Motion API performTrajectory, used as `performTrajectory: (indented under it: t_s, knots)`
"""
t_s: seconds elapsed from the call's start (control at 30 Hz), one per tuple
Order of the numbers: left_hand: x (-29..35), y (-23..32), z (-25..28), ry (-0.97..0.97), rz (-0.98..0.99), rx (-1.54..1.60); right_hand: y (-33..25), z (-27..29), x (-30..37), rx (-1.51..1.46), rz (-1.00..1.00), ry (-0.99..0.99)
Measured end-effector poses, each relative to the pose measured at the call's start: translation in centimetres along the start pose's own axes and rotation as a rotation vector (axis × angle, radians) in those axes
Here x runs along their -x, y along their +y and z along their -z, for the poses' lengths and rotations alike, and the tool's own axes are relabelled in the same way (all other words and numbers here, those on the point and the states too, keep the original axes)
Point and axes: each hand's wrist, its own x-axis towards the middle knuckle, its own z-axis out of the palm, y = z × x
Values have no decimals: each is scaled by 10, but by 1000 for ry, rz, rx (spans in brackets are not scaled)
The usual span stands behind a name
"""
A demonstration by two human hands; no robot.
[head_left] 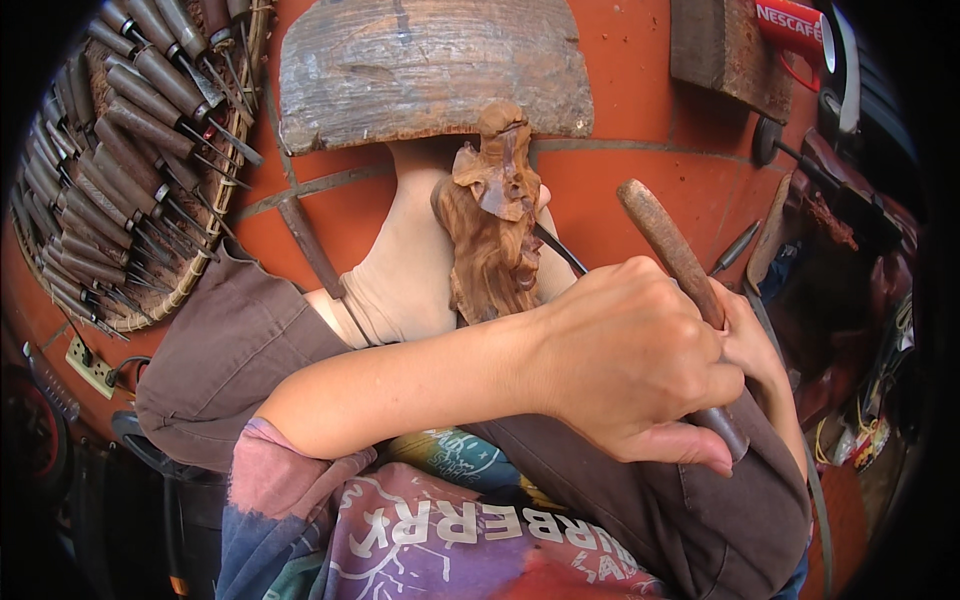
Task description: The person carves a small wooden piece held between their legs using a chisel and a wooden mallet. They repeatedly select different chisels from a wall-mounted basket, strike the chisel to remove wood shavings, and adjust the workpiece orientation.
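A carved brown wooden figure (490, 225) stands wedged between my two feet (400, 265). My left hand (640, 360) crosses to the right, its fingers wrapped round a dark chisel handle (722, 432) whose butt sticks out beside the thumb. A thin dark chisel blade (560, 248) runs from the figure's right side to behind this hand, in line with the handle. My right hand (750, 335), partly hidden behind the left, is closed on a worn wooden club (668, 240) that slants up and left. Whether the blade touches the wood cannot be made out.
At the left, a woven basket (140, 322) holds several chisels. One more chisel (312, 250) rests against my left ankle. A thick wooden board (430, 70) lies beyond the figure. Far right are a wood block (725, 55), a red mug (800, 38) and another tool (738, 247).
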Motion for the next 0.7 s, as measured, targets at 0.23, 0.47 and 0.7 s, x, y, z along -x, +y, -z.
performTrajectory:
  t_s: [0.23,0.47,0.7]
  knots:
    - [-13,-2,-9,328,-16,62,-35,3,7,31,-15,18]
    - [-28,-16,-11,566,46,73,10,13,22,111,364,564]
    - [-37,-15,-10,720,146,166,-18,24,39,29,586,667]
